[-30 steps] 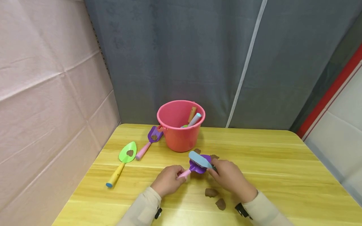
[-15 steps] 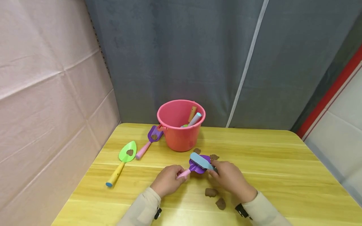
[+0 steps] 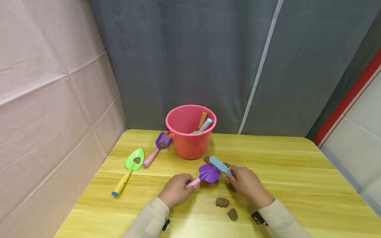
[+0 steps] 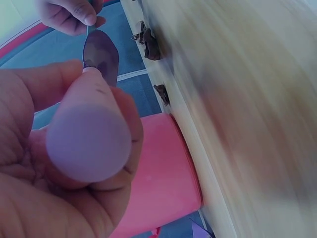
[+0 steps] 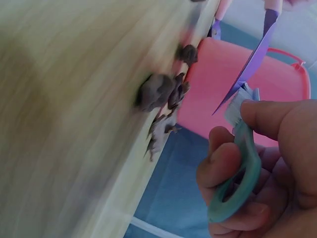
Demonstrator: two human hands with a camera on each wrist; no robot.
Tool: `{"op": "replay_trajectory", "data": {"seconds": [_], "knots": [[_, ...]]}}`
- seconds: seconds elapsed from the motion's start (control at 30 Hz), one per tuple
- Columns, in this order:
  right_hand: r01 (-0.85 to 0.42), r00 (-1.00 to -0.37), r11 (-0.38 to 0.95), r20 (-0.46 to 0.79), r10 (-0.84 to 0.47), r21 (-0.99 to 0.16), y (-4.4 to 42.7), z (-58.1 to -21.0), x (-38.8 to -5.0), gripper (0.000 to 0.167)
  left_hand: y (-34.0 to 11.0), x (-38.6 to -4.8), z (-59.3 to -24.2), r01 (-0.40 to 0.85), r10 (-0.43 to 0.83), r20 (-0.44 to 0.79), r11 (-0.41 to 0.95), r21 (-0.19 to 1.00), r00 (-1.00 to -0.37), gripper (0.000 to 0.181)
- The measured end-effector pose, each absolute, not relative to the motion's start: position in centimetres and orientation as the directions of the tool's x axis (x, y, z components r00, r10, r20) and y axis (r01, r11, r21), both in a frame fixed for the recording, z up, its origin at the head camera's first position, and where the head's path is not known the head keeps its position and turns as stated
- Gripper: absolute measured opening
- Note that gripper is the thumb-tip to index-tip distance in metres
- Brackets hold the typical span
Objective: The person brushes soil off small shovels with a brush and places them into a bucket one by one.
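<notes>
My left hand point(image 3: 176, 190) grips the pink handle of a purple toy trowel point(image 3: 208, 175), whose blade is raised over the table. In the left wrist view, fingers curl round the handle's rounded end point(image 4: 89, 144). My right hand point(image 3: 247, 183) holds a light blue brush point(image 3: 219, 164) with its bristles facing down. Those bristles are at the right edge of the trowel blade. The right wrist view has thumb and fingers round the brush's looped green-blue handle point(image 5: 246, 136). No lump shows on the held blade. Brown lumps point(image 3: 222, 202) lie on the table below it.
A pink bucket point(image 3: 191, 145) with several tool handles inside stands at the back. To its left lie another purple shovel point(image 3: 162, 140) and a green trowel point(image 3: 135, 162) with a yellow handle, each bearing a brown lump. More brown pieces point(image 3: 207, 159) lie near the bucket.
The right hand has moved the brush across the trowel blade to its right edge, uncovering most of the purple surface. The left hand and trowel have stayed nearly still.
</notes>
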State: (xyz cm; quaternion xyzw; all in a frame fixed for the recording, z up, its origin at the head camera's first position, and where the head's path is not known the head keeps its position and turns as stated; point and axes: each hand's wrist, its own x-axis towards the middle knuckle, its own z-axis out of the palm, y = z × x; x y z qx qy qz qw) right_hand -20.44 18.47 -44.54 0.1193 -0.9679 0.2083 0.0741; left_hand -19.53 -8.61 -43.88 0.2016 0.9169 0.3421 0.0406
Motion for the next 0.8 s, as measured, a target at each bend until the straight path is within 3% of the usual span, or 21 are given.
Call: {"op": "replay_trajectory", "data": {"seconds": [0.53,0.8], "knots": [[-0.248,-0.96,0.878,0.225,-0.166,-0.411,20.3,-44.3,-20.9,0.015,-8.7,-19.5,-43.6,0.319,0.391,0.042,0.678,0.662,-0.919,0.01],[-0.424,-0.901,0.834,0.256,-0.349,-0.353,17.0,-43.1,-19.1,0.018,-8.5,-19.5,-43.6,0.327,0.398,0.045,0.679,0.657,-0.916,0.009]]}}
